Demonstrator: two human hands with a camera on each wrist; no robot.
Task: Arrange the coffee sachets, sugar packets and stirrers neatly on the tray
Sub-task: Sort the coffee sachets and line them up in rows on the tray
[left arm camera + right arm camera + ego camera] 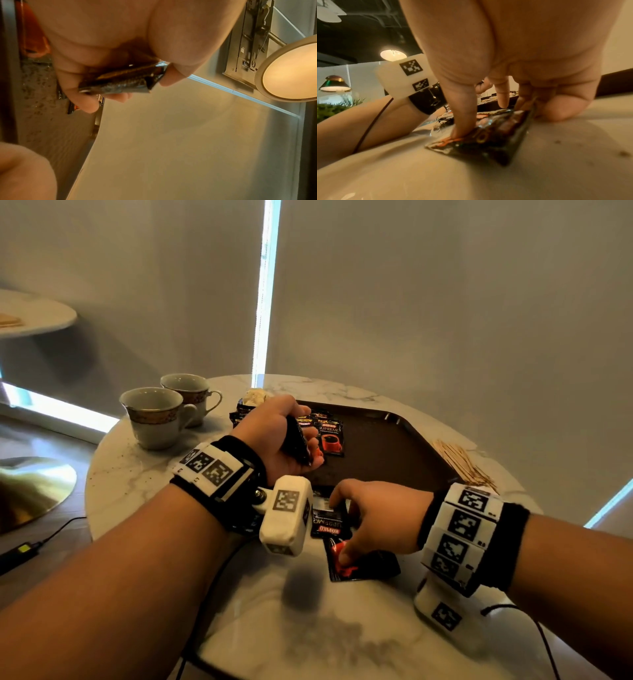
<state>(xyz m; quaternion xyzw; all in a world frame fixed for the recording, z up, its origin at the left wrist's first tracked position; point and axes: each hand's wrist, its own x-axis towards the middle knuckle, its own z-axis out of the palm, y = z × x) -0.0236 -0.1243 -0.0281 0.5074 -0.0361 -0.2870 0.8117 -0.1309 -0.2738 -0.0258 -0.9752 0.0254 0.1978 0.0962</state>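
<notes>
A dark brown tray point(383, 446) lies on the round marble table point(137, 474). Several black coffee sachets point(330, 433) lie at its left end. My left hand point(284, 436) hovers over that end and grips a stack of black sachets point(296, 440), seen edge-on in the left wrist view point(120, 81). My right hand point(370, 522) is down on the table in front of the tray. Its thumb and fingers pinch a black and red sachet point(356, 566) point(488, 136) lying there. Another sachet point(330, 523) lies just beyond it. Wooden stirrers point(462, 463) are piled right of the tray. Pale sugar packets point(255, 397) sit behind my left hand.
Two grey cups with gold bands point(156, 416) point(190, 395) stand at the table's left back. Cables point(51, 535) run off the near edge. A second table point(34, 313) stands at the far left. A wall closes off the space behind the table.
</notes>
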